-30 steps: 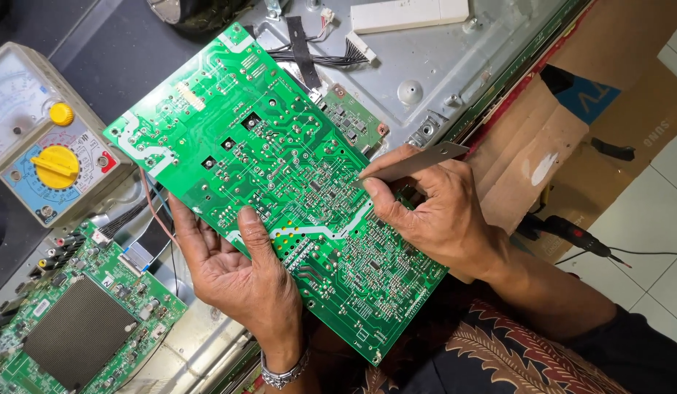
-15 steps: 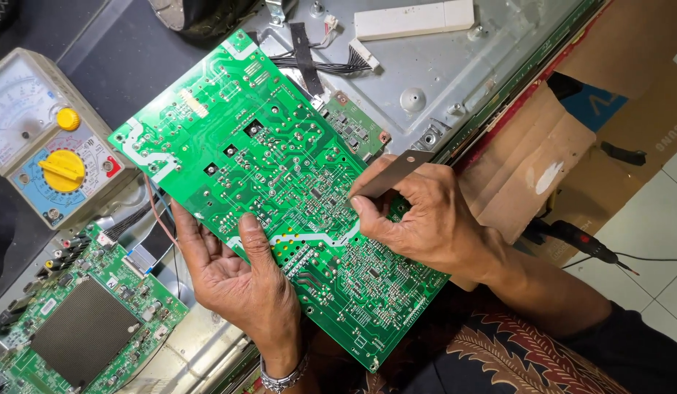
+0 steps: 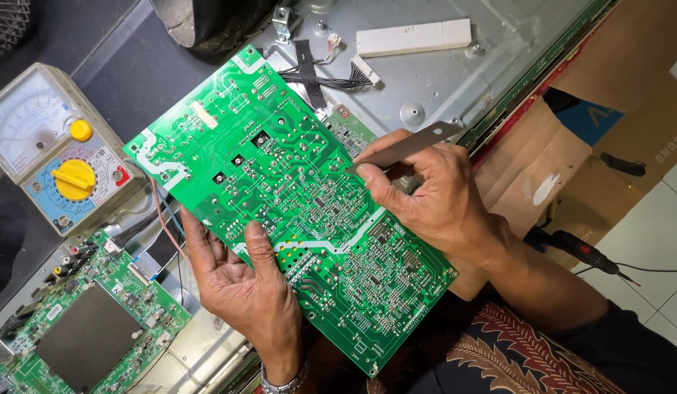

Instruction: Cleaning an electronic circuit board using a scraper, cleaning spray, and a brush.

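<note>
Probing solder joints: left hand (image 3: 240,288) gripping green circuit board (image 3: 280,197) at 7 o'clock, right hand (image 3: 433,193) pinching tweezers (image 3: 404,148) at 3 o'clock; next needs steady tip placement.

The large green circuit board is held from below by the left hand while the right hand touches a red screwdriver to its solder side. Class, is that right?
Not quite. In the head view the right hand holds grey metal tweezers, not a red screwdriver, against the large green circuit board. The left hand does support it from below.

My left side is crowded: the meter (image 3: 57,149) and small green board (image 3: 83,321) block it; grey metal (image 3: 513,55) ahead is open.
</note>
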